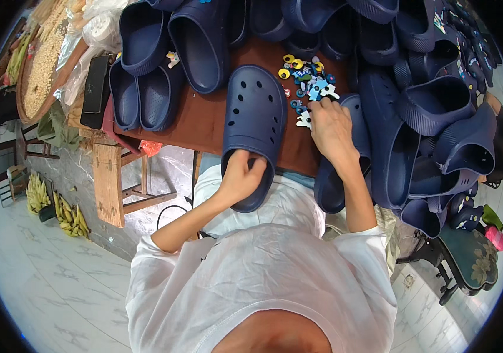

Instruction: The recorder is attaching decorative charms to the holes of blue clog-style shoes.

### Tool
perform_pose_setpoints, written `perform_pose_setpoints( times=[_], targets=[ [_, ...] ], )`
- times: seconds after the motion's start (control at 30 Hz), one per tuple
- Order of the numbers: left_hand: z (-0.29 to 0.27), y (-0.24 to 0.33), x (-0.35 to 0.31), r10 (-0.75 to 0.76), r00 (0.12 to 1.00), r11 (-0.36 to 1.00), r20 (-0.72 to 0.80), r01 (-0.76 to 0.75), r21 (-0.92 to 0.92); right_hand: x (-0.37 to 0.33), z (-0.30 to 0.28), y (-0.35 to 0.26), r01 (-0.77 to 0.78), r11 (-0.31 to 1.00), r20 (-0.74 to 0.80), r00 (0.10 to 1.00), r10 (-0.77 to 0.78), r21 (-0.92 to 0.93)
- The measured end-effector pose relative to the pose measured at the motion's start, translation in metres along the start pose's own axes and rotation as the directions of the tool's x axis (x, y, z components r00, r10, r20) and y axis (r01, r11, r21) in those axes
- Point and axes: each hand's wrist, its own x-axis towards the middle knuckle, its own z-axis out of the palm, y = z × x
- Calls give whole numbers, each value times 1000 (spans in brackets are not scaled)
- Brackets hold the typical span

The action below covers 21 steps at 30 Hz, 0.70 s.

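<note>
Clog (255, 120) — left hand (242, 179) inside; tray (65, 75) — pale grains (42, 67).

The clog (257, 120) looks to me like smooth, matt plastic; the charms (317, 89) are glossier plastic, the stool (108, 187) rough wood, the floor (95, 288) shiny tile.

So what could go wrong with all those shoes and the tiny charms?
The navy clog in the left hand sticks out past the table's near edge, so it might drop if the grip slips. The small loose charms by the right hand could get scattered by a careless nudge. And the clogs piled on the right lean on each other, so a bump might topple some.
</note>
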Motion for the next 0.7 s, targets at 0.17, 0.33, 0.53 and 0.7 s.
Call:
perform_pose_setpoints(
  times=[0.17,0.33,0.53,0.7],
  targets=[
    [21,-9,14,-312,934,748,-176,126,-652,12,4,-3,73,988,-38,997,-69,138],
    [35,-13,30,-381,900,604,-210,70,-794,44,21,-8,166,947,-68,986,-154,275],
    [24,-11,62,-480,876,289,-40,115,-950,40,34,-4,133,990,-102,987,-127,54],
    [23,-25,80,-249,968,456,0,117,-883,32,22,4,83,997,-115,990,-82,4]
  ],
)
